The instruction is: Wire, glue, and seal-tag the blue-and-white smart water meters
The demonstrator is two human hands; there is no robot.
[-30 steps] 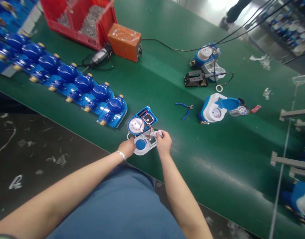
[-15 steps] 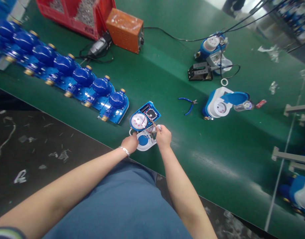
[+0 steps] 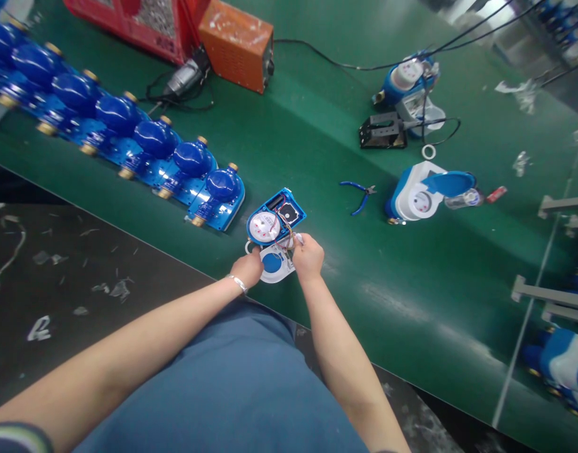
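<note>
Just below frame centre, I see my left hand (image 3: 248, 269) and right hand (image 3: 308, 257) pinching the white cover (image 3: 275, 264) at the belt edge, touching the open blue meter (image 3: 274, 221). Upper left runs a row of blue meters (image 3: 128, 135); right of centre lie blue pliers (image 3: 359, 194), clear of both hands.

Bright, even overhead light falls on the green table (image 3: 345, 264), with a pale sheen streaking its near right part — and a blown-out white glare at the top right corner. Shadows are soft and short; the edges bend and smear, and the floor (image 3: 57, 270) below left stays dim.
</note>
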